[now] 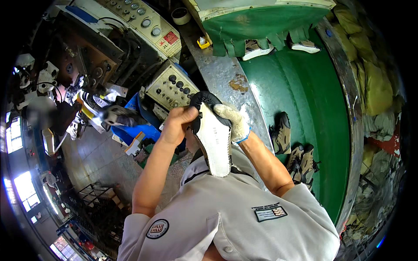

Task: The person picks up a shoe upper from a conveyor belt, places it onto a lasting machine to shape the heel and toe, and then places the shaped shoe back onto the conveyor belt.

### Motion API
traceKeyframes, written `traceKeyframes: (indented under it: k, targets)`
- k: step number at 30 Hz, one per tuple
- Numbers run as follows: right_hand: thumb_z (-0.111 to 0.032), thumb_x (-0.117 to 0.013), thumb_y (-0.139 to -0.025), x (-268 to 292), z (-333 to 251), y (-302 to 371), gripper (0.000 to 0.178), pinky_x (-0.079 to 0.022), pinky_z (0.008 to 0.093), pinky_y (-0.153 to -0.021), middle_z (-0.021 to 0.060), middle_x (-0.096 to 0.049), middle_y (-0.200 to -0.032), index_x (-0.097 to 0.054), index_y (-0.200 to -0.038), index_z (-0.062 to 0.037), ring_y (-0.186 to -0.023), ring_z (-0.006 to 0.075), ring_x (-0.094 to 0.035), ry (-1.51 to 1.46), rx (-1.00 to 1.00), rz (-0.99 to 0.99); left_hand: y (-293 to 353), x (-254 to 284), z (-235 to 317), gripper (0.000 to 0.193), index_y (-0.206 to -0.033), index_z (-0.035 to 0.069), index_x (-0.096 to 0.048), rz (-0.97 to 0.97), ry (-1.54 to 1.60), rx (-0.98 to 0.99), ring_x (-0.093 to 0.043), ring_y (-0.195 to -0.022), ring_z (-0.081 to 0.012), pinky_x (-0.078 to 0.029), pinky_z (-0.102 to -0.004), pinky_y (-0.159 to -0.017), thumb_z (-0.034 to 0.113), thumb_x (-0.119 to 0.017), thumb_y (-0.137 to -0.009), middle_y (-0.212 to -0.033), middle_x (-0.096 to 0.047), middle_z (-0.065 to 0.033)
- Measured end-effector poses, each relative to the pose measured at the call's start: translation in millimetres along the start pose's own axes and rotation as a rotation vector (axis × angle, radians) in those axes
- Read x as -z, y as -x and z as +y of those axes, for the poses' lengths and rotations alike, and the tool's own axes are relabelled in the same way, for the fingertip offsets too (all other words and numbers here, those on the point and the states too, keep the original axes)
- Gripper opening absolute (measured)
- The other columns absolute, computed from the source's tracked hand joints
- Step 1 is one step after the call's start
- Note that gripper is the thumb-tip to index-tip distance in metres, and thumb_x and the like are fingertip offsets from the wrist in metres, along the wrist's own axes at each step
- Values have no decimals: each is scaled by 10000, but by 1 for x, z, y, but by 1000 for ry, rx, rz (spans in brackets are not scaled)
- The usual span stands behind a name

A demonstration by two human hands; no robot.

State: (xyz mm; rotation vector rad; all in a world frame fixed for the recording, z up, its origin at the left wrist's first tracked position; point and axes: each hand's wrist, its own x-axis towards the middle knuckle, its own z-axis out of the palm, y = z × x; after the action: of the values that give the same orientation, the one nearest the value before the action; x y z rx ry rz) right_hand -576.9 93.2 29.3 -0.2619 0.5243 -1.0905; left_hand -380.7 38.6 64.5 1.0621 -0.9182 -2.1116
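Note:
In front of my chest I hold a shoe upper [216,141] with its white underside facing up. Its black, gathered toe end points away from me, and stitching runs along the white edge. My bare left hand [176,126] grips the left side near the toe, thumb on the black edge. My right hand [235,122], in a pale knitted glove with a blue cuff, is closed on the right side near the toe. The fingers under the shoe are hidden.
To the right runs a green conveyor belt [311,95] with a metal edge, bearing a single shoe [283,135] and a pair [301,162]. More shoes [257,50] show under a green flap curtain [265,24]. Left are a knobbed control box [172,87], machinery [87,65] and a blue bin [141,130].

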Motion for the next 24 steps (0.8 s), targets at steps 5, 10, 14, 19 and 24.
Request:
traceKeyframes:
  k: [5, 10, 14, 19, 24]
  targets:
    - [-276, -686, -896, 0, -7, 0, 578, -518, 264, -848, 78, -683, -1115, -557, -1370, 28, -937, 131, -646, 213, 50, -22, -21, -12, 17, 372, -1094, -47, -698, 91, -70, 148, -688, -933, -205, -531, -338, -851, 263, -730, -890, -1045, -719, -133]
    - [-278, -709, -891, 0, -7, -5, 569, -508, 264, -842, 55, -678, -1100, -569, -1356, 21, -947, 121, -629, 272, 50, -32, -22, -20, 16, 352, -1046, -94, -702, 108, -22, 169, -703, -838, -240, -556, -354, -809, 134, -751, -782, -972, -723, -150]
    - [-250, -736, -873, 7, -11, -13, 491, -508, 261, -811, 47, -685, -1037, -625, -1272, 12, -918, 105, -626, 215, 22, -20, -30, -20, 12, 338, -994, -88, -713, 57, -75, 106, -684, -818, -199, -543, -314, -752, 181, -782, -803, -915, -713, -111]
    - [-305, -738, -848, 70, -19, -32, 519, -492, 338, -955, 121, -692, -1159, -648, -1240, 22, -1071, 215, -641, 751, 228, -130, -42, 1, 1, 476, -1090, -51, -716, 169, -659, -75, -670, -936, -153, -507, -282, -834, 406, -677, -959, -984, -723, -96]
    - [-502, -639, -923, 138, -63, -11, 639, -437, 335, -1050, 121, -656, -1321, -645, -1300, 14, -1240, 257, -597, 825, -118, 598, 41, 90, 19, 417, -1100, -54, -713, 648, -453, -387, -702, -966, -204, -527, -317, -875, 338, -626, -987, -1041, -737, -162]
